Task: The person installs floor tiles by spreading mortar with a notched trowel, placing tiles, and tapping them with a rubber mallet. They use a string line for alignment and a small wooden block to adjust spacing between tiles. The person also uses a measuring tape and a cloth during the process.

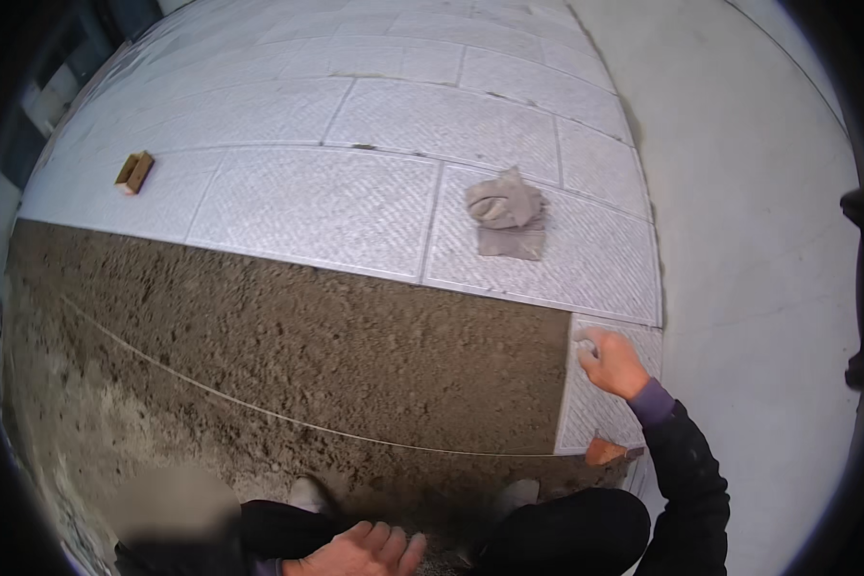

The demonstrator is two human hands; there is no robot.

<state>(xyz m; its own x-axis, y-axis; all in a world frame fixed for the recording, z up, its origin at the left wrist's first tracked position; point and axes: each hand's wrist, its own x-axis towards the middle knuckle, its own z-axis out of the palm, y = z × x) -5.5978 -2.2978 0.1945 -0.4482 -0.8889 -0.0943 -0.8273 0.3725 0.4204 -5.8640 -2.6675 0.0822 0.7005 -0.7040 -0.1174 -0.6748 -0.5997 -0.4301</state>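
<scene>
My right hand point(614, 365) is over a narrow light-grey textured paving slab point(600, 408) at the right. Its thumb and forefinger curve with a gap between them, their tips pale as if dusty, and I see nothing held. Whether the fingers touch the slab is unclear. At the bottom, my left hand point(370, 552) rests low by my legs, fingers loosely spread and holding nothing. A broken orange-red brick piece point(605, 451) sits at the slab's near edge. Left of that slab stretches a bed of brown damp mortar or sand point(355, 350).
A taut pale string point(288, 419) crosses the bed to the slab's near corner. Laid slabs point(317, 202) extend beyond, carrying crumpled grey-beige cloth or gloves point(509, 211) and a small wooden block point(134, 173). A pale wall point(768, 288) borders the right. My shoes point(309, 494) are at the near edge.
</scene>
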